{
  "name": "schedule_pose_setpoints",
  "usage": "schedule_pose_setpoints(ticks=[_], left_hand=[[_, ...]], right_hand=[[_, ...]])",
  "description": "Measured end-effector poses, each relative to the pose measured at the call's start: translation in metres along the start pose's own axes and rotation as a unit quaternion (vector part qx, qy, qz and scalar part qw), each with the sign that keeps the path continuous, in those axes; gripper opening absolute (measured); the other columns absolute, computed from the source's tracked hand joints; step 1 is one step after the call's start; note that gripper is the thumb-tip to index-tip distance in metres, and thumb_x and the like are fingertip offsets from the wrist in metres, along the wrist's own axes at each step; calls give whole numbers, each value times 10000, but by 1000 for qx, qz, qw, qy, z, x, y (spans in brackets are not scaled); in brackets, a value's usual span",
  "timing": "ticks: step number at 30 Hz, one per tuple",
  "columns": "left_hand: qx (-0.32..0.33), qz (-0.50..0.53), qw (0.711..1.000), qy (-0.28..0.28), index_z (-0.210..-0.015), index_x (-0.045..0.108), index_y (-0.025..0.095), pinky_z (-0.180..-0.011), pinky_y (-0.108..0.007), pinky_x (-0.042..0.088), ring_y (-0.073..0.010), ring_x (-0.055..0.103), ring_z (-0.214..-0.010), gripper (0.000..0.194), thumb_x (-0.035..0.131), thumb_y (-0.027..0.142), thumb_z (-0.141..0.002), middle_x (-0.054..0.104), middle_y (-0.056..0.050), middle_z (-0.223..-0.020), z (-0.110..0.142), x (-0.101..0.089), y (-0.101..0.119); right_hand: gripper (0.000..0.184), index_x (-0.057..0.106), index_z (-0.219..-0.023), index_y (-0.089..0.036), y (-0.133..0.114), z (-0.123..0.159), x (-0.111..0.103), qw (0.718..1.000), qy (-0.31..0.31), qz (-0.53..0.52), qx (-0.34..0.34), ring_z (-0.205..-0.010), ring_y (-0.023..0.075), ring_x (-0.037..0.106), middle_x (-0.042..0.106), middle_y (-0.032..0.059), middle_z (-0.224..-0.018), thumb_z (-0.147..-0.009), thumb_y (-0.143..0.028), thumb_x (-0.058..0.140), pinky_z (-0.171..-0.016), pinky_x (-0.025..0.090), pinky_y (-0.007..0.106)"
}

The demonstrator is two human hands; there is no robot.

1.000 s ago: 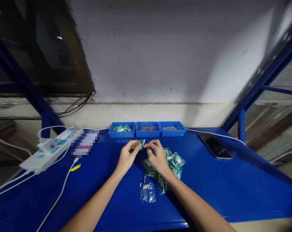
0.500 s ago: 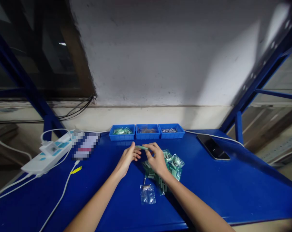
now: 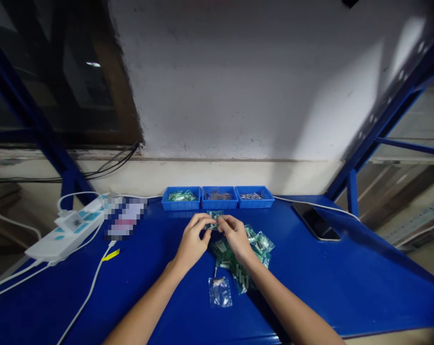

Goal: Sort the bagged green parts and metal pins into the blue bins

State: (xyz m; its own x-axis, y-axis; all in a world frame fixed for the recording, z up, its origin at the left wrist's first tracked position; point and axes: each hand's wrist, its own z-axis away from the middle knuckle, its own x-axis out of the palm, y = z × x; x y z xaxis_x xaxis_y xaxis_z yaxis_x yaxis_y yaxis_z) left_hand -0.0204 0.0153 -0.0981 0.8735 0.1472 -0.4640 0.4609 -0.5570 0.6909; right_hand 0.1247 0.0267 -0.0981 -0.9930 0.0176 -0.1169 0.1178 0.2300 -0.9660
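A small green-tinted plastic bag [image 3: 214, 214] is pinched between both hands above the table, in front of the bins. My left hand [image 3: 194, 238] grips its left side, fingers bent and closed. On its right side, my right hand [image 3: 234, 235] holds it between thumb and fingertips. What is inside the bag is too small to make out. Under and beside my right hand lies a pile of green-tinted bags [image 3: 242, 275] with small rod-like pieces in them. Nearer to me rests a clear plastic bag [image 3: 220, 293] with small pieces at its top, and a thin metal pin [image 3: 215, 271] is just behind it.
Three blue bins stand in a row at the back: one with green bags [image 3: 181, 206], one with brownish pieces [image 3: 220, 204], one with silvery pins [image 3: 255, 203]. A white power strip [image 3: 68, 235] and a blurred-out phone lie left; a dark phone [image 3: 315, 221] lies right.
My left hand has closed in from the left and now grips the bag, which it was beside with fingers apart. The bag has turned from edge-on to show its face.
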Motion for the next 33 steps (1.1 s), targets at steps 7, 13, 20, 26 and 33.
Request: schedule_pose_setpoints(ticks=[7, 13, 20, 26, 33], left_hand=[[-195, 118, 973, -46, -909, 656, 167, -717, -294, 441, -194, 595, -830, 382, 433, 475, -877, 647, -70, -866, -3, 1, -5], [-286, 268, 920, -8, -895, 633, 117, -508, -197, 345, -113, 543, -601, 404, 549, 501, -799, 616, -40, -747, -6, 0, -10], [-208, 178, 961, 39, -1032, 591, 176, -596, -234, 455, -123, 582, -619, 311, 586, 379, -796, 654, -30, -860, -4, 1, -17], [-74, 35, 996, 31, -921, 649, 204, -737, -271, 509, -182, 626, -894, 180, 499, 204, -821, 653, -51, -973, -2, -1, -16], [20, 5, 1000, 23, -1060, 656, 215, -949, -366, 461, -210, 570, -1079, 289, 509, 153, -819, 547, -93, -1214, 0, -4, -1]], right_hand=[[218, 677, -919, -178, 6, 2, 1, 987, 46, 102, -115, -740, 173, 551, 594, 58, -841, -836, -290, 510, -650, 435, 281], [333, 689, -950, -228, 6, 10, 7, 962, 18, 171, -211, -992, 203, 524, 510, 77, -1014, -769, -74, 454, -868, 445, 340], [246, 683, -893, -193, 9, 6, 4, 961, 2, 220, -168, -976, 224, 514, 556, 89, -974, -797, -119, 470, -884, 420, 376], [244, 658, -780, -189, -2, 7, 4, 984, -28, 153, -91, -797, 195, 515, 612, 38, -776, -840, -386, 529, -746, 387, 313], [311, 587, -702, -171, -7, 4, 3, 1000, -28, -9, -6, -673, 153, 531, 588, 5, -667, -834, -427, 470, -631, 398, 248]])
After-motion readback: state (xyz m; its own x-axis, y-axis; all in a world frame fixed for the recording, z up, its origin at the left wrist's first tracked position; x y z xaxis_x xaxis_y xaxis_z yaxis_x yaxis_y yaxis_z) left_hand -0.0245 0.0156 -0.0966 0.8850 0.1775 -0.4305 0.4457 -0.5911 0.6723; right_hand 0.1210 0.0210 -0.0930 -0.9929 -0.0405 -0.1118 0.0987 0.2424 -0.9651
